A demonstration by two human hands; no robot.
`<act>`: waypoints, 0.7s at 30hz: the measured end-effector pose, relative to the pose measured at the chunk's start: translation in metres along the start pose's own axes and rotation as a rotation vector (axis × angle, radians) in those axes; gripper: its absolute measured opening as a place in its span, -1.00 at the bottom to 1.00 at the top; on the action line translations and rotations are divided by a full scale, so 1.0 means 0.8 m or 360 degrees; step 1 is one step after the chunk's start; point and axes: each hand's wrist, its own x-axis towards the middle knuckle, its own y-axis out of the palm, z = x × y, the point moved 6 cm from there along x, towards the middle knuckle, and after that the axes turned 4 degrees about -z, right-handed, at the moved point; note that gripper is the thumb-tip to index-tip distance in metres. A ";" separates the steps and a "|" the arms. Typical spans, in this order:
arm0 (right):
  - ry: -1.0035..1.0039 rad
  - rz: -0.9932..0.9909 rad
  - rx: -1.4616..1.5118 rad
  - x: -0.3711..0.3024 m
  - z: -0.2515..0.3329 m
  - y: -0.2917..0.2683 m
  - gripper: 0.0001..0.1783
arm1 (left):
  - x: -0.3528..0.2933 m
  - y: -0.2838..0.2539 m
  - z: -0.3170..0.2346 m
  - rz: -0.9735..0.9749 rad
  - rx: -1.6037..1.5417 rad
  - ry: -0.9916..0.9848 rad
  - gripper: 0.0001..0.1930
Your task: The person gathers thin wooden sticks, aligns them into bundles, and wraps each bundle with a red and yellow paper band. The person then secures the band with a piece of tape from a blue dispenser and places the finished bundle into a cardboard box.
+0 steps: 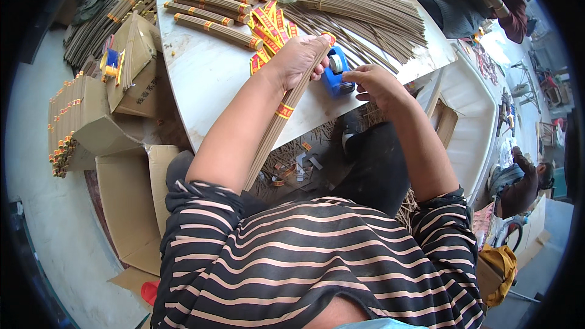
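White table [204, 85] bears stick bundles [213, 1], seemingly 2 people [451, 3] beyond.

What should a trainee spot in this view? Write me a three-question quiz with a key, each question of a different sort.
1. Which hand grips the bundle of brown sticks?
2. True or false: the blue tape dispenser sits on the white table.
3. Fill in the missing colour: the loose pile of strips near the gripping hand is red and ____.

Key:
1. The left hand; the right hand is by the tape dispenser, away from the bundle.
2. True; it sits near the table's edge.
3. Yellow.
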 end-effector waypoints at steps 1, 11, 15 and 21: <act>0.0039 0.0045 0.0029 0.007 -0.005 0.001 -0.76 | 0.010 -0.001 0.005 0.0017 -0.0019 -0.0030 -0.75; -0.0323 -0.0121 0.0525 -0.023 -0.021 0.004 -0.82 | 0.028 -0.001 0.018 -0.0118 0.0069 -0.0111 -0.74; -0.0380 -0.0225 0.0743 -0.049 -0.036 0.014 -0.85 | 0.030 -0.001 0.018 -0.0188 0.0143 -0.0115 -0.71; -0.0043 -0.0158 0.1079 -0.035 -0.065 0.032 -0.87 | 0.029 0.001 0.016 -0.0183 0.0131 -0.0136 -0.71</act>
